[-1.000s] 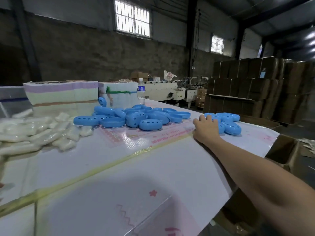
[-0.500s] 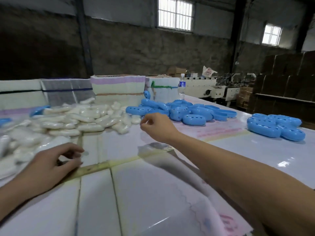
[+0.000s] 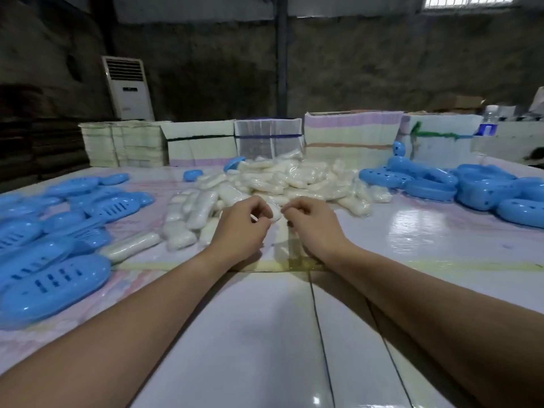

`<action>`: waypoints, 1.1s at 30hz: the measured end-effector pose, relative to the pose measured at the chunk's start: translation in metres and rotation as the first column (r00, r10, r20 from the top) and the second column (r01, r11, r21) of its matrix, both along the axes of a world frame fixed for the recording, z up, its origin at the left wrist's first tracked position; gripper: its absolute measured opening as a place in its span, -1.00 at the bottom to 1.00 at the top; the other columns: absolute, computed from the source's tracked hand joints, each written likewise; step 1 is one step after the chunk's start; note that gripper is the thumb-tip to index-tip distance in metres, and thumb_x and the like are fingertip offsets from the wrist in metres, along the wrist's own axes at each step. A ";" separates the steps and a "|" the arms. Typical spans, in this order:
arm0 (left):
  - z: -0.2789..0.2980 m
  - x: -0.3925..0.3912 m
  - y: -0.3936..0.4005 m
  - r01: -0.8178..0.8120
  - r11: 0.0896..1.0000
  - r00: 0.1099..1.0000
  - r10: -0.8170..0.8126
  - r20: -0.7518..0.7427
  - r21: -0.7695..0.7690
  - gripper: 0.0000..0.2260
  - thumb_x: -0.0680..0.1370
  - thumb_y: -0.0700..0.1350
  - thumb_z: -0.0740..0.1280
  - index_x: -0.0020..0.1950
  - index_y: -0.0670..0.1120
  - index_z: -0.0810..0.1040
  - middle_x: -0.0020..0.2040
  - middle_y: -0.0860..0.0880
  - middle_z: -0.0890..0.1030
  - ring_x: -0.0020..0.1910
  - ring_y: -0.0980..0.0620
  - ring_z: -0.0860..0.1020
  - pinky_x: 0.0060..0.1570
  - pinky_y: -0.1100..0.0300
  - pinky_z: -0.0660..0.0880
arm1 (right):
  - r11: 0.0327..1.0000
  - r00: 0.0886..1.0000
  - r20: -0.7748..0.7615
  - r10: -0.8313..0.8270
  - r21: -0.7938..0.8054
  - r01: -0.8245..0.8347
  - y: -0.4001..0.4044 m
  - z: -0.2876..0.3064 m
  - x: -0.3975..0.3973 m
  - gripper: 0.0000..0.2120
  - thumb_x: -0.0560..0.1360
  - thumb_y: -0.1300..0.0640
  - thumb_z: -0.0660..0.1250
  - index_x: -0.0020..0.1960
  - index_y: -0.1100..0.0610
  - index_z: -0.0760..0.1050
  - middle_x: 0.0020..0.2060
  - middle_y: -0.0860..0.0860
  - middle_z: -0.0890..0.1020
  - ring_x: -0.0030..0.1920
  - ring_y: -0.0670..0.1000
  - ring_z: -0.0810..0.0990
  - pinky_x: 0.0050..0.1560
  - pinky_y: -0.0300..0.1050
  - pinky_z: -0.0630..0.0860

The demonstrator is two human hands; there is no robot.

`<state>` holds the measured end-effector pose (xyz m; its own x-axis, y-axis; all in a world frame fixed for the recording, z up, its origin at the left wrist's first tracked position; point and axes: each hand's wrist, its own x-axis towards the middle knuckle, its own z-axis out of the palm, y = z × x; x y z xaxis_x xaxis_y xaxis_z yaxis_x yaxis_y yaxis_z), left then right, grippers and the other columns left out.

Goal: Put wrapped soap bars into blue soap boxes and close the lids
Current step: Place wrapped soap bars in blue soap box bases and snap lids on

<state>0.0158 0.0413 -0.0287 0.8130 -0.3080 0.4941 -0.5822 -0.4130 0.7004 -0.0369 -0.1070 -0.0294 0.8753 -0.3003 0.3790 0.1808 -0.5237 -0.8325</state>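
Note:
A heap of white wrapped soap bars lies in the middle of the table. Blue soap boxes with slotted lids lie at the left, and more blue boxes are piled at the right. My left hand and my right hand sit side by side at the heap's near edge, fingers curled inward. A wrapped bar lies between their fingertips. Whether either hand grips it is hidden by the backs of the hands.
Stacks of flat printed cartons line the table's far edge. A water bottle stands at the far right, and a white floor air conditioner stands behind. The glossy white table runs toward me between my forearms.
The view has swung left from the right-hand boxes to the soap heap. My right hand left those boxes, and both hands have come together at the heap's near edge.

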 end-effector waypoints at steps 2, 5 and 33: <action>0.008 0.000 0.004 -0.027 0.999 0.999 0.026 0.029 0.045 -0.85 0.50 -0.21 0.31 -0.16 0.05 0.55 -0.23 0.13 0.60 -0.26 0.07 0.60 -0.27 0.15 0.58 | 0.991 0.999 0.018 0.049 -0.126 -0.046 0.003 0.001 -0.003 -0.87 0.46 0.11 0.31 -0.16 -0.07 0.60 -0.34 -0.16 0.61 -0.30 -0.20 0.55 -0.25 -0.25 0.42; 0.018 0.005 0.016 -0.079 0.991 0.995 0.072 0.063 0.109 -0.82 0.48 -0.18 0.30 -0.20 0.11 0.52 -0.19 0.13 0.61 -0.17 0.06 0.60 -0.13 0.05 0.58 | 0.918 0.993 0.017 0.120 -0.384 -0.105 0.011 0.001 -0.008 -0.86 0.46 0.11 0.29 -0.07 -0.08 0.59 -0.34 -0.18 0.55 -0.24 -0.14 0.52 -0.15 -0.13 0.48; 0.039 0.109 0.226 -0.406 0.219 0.703 0.696 0.150 0.887 -0.72 0.60 0.08 0.24 0.22 -0.04 0.47 0.10 -0.05 0.55 0.03 -0.05 0.52 0.02 0.04 0.47 | 0.657 0.929 -0.058 0.365 -0.691 -0.301 0.022 -0.008 -0.012 -0.82 0.54 -0.04 0.28 0.12 -0.18 0.53 -0.12 -0.27 0.51 0.02 -0.19 0.43 0.05 -0.02 0.49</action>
